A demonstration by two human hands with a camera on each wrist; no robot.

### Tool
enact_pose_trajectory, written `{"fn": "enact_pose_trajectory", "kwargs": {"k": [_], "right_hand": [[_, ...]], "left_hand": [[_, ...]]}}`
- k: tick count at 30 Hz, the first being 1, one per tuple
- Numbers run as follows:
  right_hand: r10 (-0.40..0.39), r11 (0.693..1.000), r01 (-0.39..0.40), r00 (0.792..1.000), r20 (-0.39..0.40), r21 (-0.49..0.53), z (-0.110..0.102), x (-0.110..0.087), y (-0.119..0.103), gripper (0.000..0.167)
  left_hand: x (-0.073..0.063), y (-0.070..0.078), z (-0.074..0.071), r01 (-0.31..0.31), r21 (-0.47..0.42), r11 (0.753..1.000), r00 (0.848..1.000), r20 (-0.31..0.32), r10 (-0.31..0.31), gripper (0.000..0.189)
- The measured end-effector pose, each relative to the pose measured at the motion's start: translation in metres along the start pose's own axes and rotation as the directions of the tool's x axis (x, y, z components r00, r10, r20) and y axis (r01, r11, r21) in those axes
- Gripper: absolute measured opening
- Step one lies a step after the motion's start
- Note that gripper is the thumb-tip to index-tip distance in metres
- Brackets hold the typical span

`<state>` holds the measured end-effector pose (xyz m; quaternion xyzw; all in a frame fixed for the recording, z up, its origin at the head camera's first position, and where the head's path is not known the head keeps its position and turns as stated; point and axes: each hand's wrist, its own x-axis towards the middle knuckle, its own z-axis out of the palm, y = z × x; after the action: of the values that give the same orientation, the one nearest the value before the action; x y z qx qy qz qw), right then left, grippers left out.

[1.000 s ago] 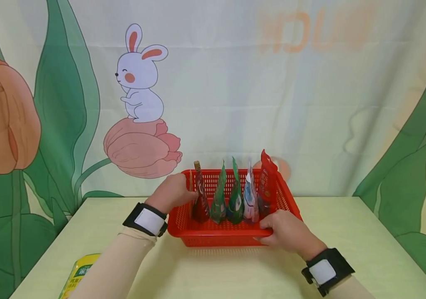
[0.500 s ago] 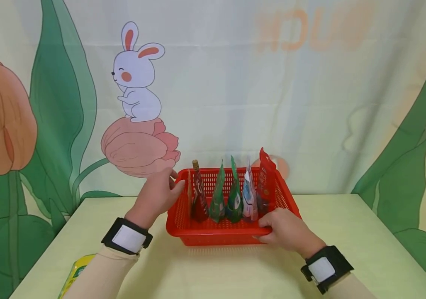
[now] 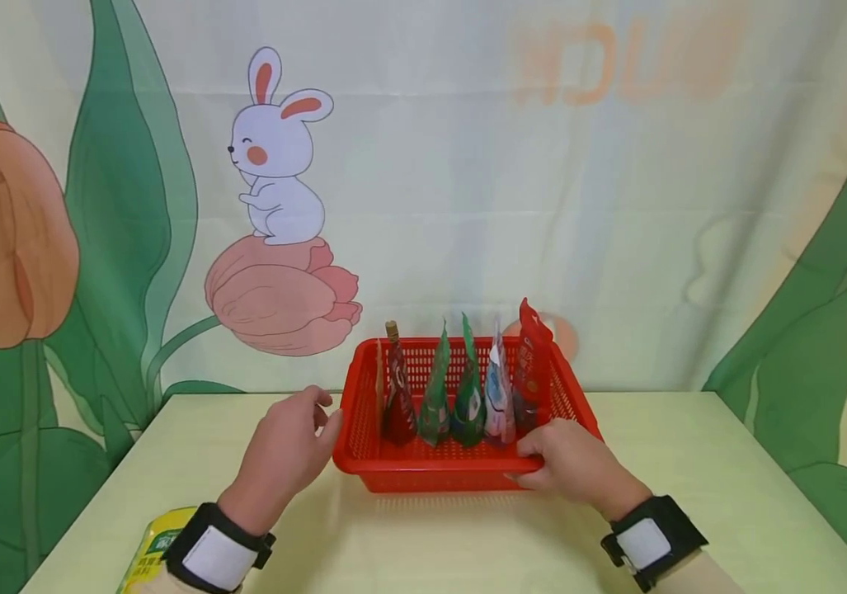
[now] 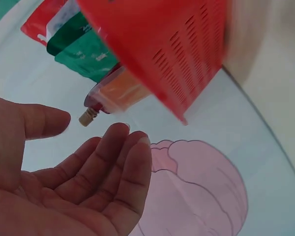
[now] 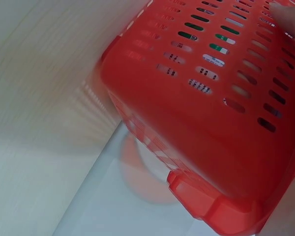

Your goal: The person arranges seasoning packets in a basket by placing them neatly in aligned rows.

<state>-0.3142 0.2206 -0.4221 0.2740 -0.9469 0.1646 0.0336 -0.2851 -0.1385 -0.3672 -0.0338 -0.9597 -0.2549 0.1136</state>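
Observation:
My left hand is just left of the red plastic basket, with loosely bent fingers and nothing in them. My right hand grips the basket's rim at its front right corner, thumb over the edge. Upright packets stand in a row inside: a thin orange one at the left, a dark red pouch with a tan cap, two green packets, a white and blue one and a red bag.
A yellow packet lies at the front left of the pale table, partly hidden by the left arm. Behind the table hangs a printed curtain with a rabbit and tulips, close behind the basket.
My left hand has let go of the basket's left side by the pouch and drawn back left and toward me. My right hand and the basket have stayed in place.

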Motion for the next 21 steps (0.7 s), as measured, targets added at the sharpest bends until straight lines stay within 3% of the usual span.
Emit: {"fn": "enact_pose_trajectory", "kwargs": {"k": [8,14,21], "right_hand": [[-0.001,1.000,0.001,1.000,0.004,0.018,0.000,-0.001,0.000,0.008],[-0.010,1.000,0.010,1.000,0.001,0.014,0.000,0.000,0.001,0.009],[-0.003,1.000,0.002,1.000,0.002,0.023,0.000,-0.001,0.001,0.010]], "left_hand": [[-0.027,-0.029,0.016,-0.044,0.064,0.997,0.998,0.041,0.042,0.015],[-0.039,-0.049,0.018,0.025,0.116,0.993,0.988,0.149,-0.043,0.014],[-0.048,-0.082,0.016,0.100,0.152,0.983,0.953,0.269,-0.138,0.015]]}}
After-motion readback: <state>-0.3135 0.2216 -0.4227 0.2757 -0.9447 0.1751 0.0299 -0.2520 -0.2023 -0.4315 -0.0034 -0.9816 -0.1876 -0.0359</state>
